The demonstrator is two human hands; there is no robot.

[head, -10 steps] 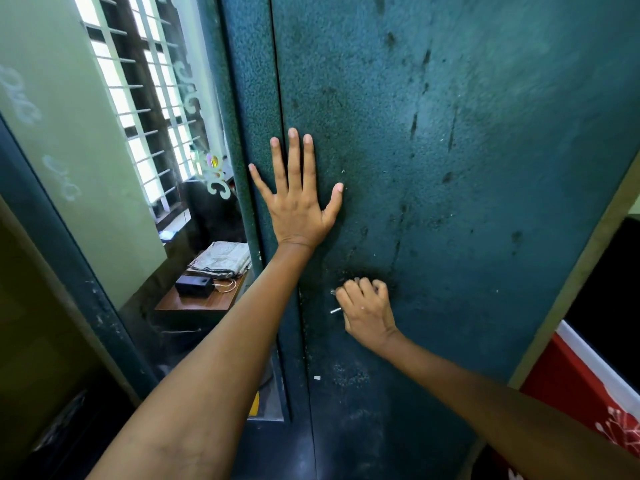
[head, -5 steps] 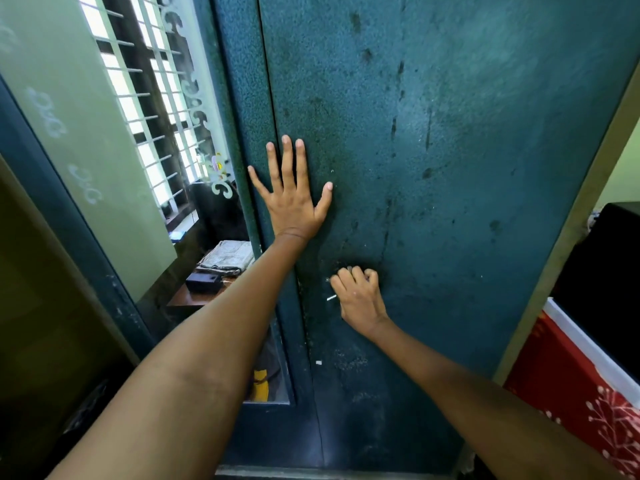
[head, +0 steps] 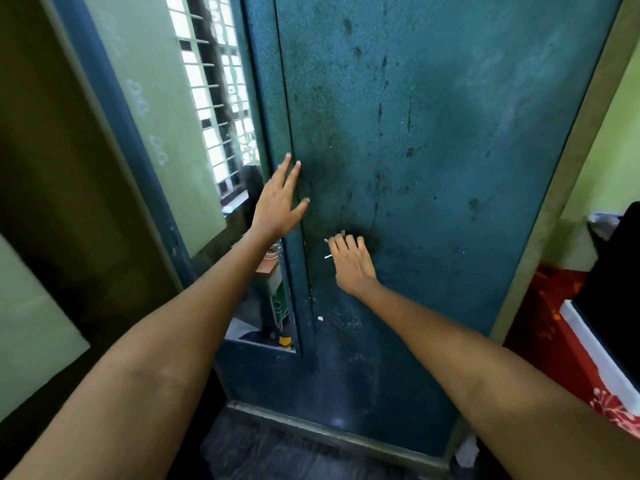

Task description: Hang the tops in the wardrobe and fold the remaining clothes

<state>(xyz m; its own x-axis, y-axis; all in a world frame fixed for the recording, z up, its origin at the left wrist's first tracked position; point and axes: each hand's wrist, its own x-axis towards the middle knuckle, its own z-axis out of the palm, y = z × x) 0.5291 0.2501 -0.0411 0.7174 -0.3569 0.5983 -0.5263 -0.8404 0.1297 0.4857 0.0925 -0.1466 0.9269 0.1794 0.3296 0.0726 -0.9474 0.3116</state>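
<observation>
A dark teal metal wardrobe stands shut in front of me, its right door (head: 450,168) scuffed and stained. The narrower left door (head: 266,98) carries a mirror (head: 207,116). My left hand (head: 277,202) is by the seam between the doors with straight fingers, turned edge-on, its fingertips at the metal. My right hand (head: 351,261) curls its fingers over the small metal handle (head: 326,257) on the right door; most of the handle is hidden under the fingers. No clothes are in view.
The mirror reflects a barred window and a wooden table. A red patterned cloth (head: 554,341) and a black object (head: 616,271) lie at the right, beside a green wall. Dark floor (head: 277,452) runs below the wardrobe's base.
My left hand went from a flat palm across the seam to an edge-on pose further left. My right hand stayed on the handle. The view dropped, showing the wardrobe's base and the floor.
</observation>
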